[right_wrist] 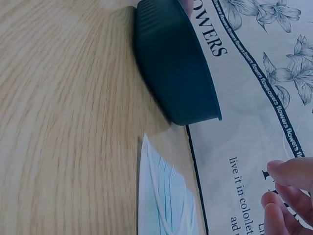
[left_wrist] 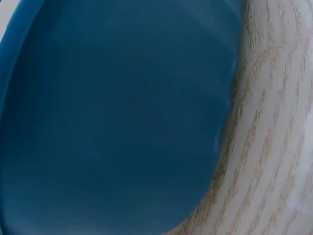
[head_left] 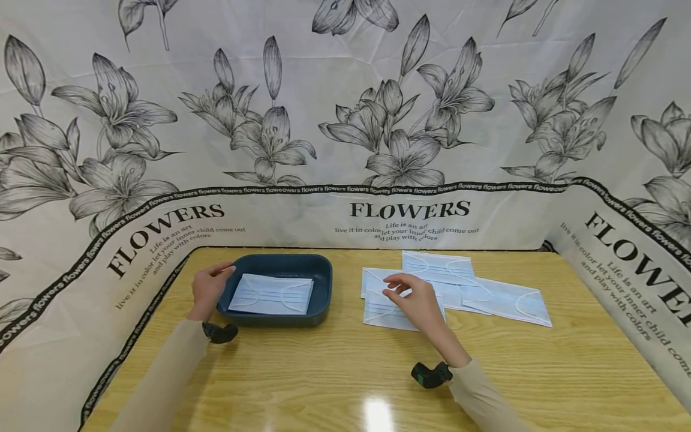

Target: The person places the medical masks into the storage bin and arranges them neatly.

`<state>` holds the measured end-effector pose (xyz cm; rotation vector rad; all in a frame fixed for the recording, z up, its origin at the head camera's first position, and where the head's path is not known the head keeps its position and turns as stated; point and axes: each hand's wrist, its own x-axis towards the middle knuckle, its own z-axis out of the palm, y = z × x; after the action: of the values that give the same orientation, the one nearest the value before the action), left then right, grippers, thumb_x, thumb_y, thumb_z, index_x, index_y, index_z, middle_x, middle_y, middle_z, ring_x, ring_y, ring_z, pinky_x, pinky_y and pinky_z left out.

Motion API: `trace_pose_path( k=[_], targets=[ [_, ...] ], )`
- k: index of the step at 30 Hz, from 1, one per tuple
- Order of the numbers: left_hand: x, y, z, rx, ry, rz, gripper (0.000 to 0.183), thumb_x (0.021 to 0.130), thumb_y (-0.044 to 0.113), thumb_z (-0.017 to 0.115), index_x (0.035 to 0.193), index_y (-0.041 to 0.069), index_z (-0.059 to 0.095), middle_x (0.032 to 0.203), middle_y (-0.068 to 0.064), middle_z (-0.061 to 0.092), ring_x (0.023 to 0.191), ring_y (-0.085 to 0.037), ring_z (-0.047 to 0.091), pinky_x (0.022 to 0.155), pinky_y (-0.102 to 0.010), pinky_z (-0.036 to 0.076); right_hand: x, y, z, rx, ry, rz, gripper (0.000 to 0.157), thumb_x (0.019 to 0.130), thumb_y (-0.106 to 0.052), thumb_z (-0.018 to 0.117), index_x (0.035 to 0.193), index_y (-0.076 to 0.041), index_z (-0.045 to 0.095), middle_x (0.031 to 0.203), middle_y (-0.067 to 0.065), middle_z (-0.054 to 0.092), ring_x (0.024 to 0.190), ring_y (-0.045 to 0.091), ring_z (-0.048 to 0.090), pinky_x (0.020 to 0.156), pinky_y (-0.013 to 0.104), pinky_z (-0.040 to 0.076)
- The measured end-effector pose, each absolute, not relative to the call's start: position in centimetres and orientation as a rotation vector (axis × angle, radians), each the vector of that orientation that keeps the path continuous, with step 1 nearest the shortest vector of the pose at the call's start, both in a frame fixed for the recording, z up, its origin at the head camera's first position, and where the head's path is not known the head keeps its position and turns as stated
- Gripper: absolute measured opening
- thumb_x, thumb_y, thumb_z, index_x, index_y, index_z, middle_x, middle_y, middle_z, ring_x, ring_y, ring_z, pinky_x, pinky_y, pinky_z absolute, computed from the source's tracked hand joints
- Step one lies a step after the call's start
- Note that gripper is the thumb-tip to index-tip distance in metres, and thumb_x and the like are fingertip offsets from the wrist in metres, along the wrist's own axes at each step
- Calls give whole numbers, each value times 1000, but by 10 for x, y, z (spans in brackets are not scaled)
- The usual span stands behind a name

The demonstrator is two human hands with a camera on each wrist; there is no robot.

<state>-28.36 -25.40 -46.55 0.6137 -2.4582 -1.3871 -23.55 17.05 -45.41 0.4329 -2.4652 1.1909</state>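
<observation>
In the head view, a wood-grain desk (head_left: 324,372) carries a dark blue rectangular bin (head_left: 275,321) on the left and a loose spread of overlapping face masks (head_left: 456,291) on the right. The left hand (head_left: 209,289) pinches the bin's left rim between fingers and thumb. Inside the bin, pale blue pleated masks (head_left: 270,295) lie flat with ear loops uppermost; how many are stacked is unclear. The right hand (head_left: 414,300) is over the spread's left part, its fingers loosely bent and holding nothing, thumb and forefinger parted. Each wrist wears a black device (head_left: 431,375). Behind rises a white cloth (head_left: 291,219) printed with lilies and "FLOWERS".

In the left wrist view, the bin's blue wall takes up most of the picture, with desk grain along the right; the left hand is out of sight.

In the right wrist view, the right hand's bent fingers show at lower right, apart from 1 mask (right_wrist: 164,196) on the desk near the bin.
</observation>
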Motion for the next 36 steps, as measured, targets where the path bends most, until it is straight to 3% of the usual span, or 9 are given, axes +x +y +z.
trace_pose_path(
  k=[13, 19, 24, 36],
  targets=[
    [-283, -255, -466, 599, -2454, -1407, 39, 94, 32, 62, 124, 7, 66, 126, -21, 62, 111, -32, 58, 92, -43, 47, -233, 211, -464, 332, -2512, 1150, 23, 80, -12, 77, 103, -9, 73, 88, 7, 72, 74, 18, 65, 61, 21, 49],
    [-283, -255, -465, 598, -2450, -1414, 39, 94, 31, 62, 124, 6, 66, 127, -21, 61, 112, -32, 57, 93, -44, 47, -232, 235, -458, 202, -2592, 1253, 30, 85, -20, 74, 112, -6, 70, 99, 14, 72, 82, 19, 65, 65, 21, 48],
    [-282, -254, -465, 603, -2461, -1404, 39, 94, 31, 62, 123, 6, 66, 126, -22, 62, 111, -32, 57, 92, -43, 47, -232, 254, -455, 126, -2625, 1247, 35, 87, -23, 73, 116, -6, 67, 105, 16, 71, 83, 12, 63, 67, 21, 48],
    [-286, -255, -464, 612, -2457, -1390, 37, 93, 31, 63, 122, 8, 67, 125, -19, 64, 108, -30, 59, 87, -38, 47, -240, 277, -465, 127, -2737, 1235, 46, 85, -27, 74, 122, -2, 63, 101, 17, 68, 83, 14, 64, 67, 21, 48]
  ],
)
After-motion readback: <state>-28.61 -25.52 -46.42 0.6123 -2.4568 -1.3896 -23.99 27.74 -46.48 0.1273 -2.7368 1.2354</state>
